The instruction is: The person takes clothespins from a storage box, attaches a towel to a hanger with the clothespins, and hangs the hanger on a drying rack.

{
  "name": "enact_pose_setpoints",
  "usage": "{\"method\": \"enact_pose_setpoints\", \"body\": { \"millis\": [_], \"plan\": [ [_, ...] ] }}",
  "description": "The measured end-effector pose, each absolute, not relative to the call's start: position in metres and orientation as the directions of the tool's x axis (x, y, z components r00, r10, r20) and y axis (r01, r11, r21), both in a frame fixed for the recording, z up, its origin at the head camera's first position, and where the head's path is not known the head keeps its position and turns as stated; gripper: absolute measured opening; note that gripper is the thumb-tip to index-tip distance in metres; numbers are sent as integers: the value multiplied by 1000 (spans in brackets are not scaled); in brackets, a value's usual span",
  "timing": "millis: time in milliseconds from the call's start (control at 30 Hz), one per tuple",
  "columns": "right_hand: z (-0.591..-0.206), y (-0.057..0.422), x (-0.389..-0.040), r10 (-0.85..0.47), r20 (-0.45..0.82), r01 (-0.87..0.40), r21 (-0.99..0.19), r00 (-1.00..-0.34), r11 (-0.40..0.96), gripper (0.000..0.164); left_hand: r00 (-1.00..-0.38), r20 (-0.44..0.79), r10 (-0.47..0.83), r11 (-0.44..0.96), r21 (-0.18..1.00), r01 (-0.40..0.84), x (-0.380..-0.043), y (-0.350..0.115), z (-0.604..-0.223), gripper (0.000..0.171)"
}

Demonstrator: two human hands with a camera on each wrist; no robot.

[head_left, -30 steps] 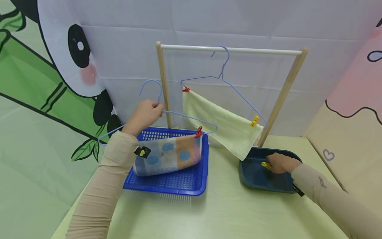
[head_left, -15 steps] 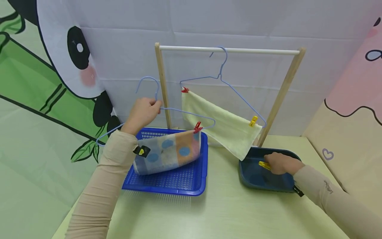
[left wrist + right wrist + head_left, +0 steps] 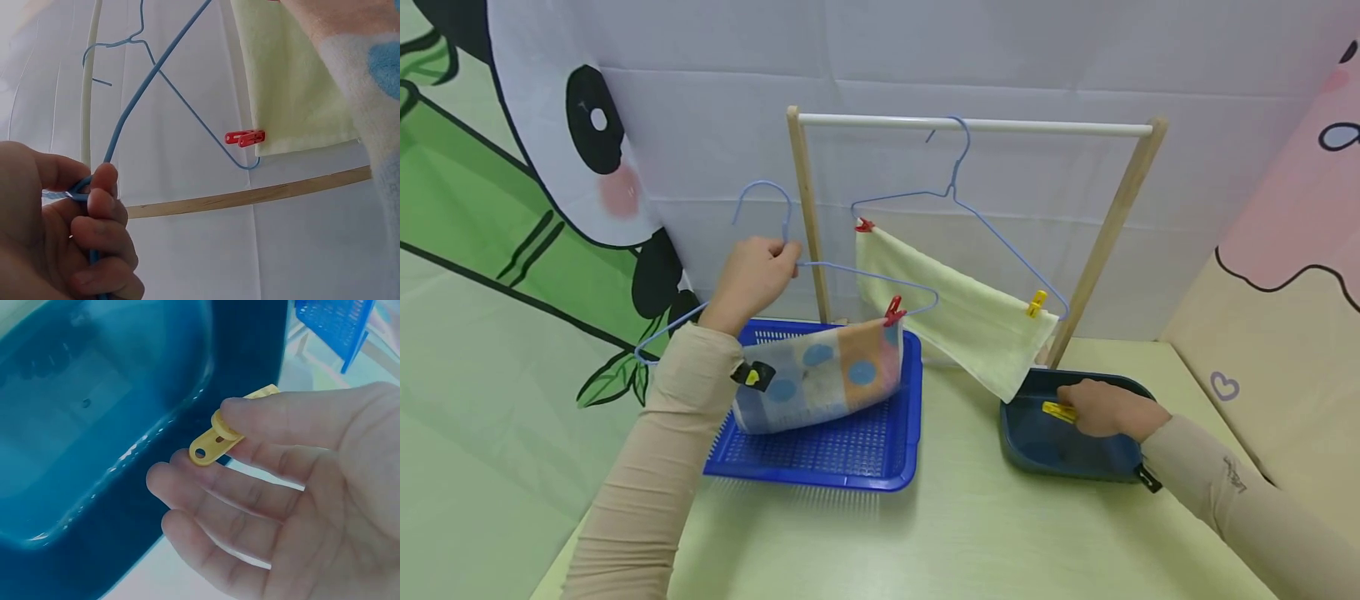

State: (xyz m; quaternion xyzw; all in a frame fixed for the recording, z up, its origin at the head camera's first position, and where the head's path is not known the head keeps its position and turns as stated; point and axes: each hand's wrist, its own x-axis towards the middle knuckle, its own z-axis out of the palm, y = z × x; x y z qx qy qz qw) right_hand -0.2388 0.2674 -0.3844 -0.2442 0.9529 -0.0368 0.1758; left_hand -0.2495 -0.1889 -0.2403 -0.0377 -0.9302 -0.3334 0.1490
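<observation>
My left hand (image 3: 751, 279) grips a blue wire hanger (image 3: 880, 275) just below its hook. From the hanger's right end, a red clothespin (image 3: 894, 312) holds one corner of a checked towel with blue dots (image 3: 820, 375); the towel hangs over the blue basket (image 3: 850, 479), its left part hidden behind my wrist. Over at the dark teal tray (image 3: 1045, 467), my right hand (image 3: 1105, 408) pinches a yellow clothespin (image 3: 219, 437) between thumb and forefinger. In the right wrist view the other fingers lie loosely curved below it.
Behind stands a wooden rack with a white rail (image 3: 880, 122). From it hangs a second blue hanger (image 3: 1000, 233) with a pale yellow cloth (image 3: 955, 308), pinned by a red clothespin (image 3: 865, 225) and a yellow one. The cloth's lower corner reaches the tray's left edge.
My left hand has lifted the hanger slightly up and left, and the towel has risen with it. My right hand has shifted a little left within the tray, holding the yellow clothespin.
</observation>
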Motion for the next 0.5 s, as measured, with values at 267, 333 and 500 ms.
{"method": "enact_pose_setpoints", "body": {
  "millis": [267,333,500],
  "plan": [
    [-378,259,-233,-494,-310,-464,-168,-813,870,14,-943,330,-46,778,604,173,-247,-191,-234,48],
    [-377,257,-231,-494,-311,-464,-171,-812,869,14,-940,337,-54,776,607,173,-247,-191,-233,48],
    [-374,252,-228,-502,-311,-471,-173,-807,865,14,-933,353,-73,769,615,173,-246,-192,-232,49]
  ]
}}
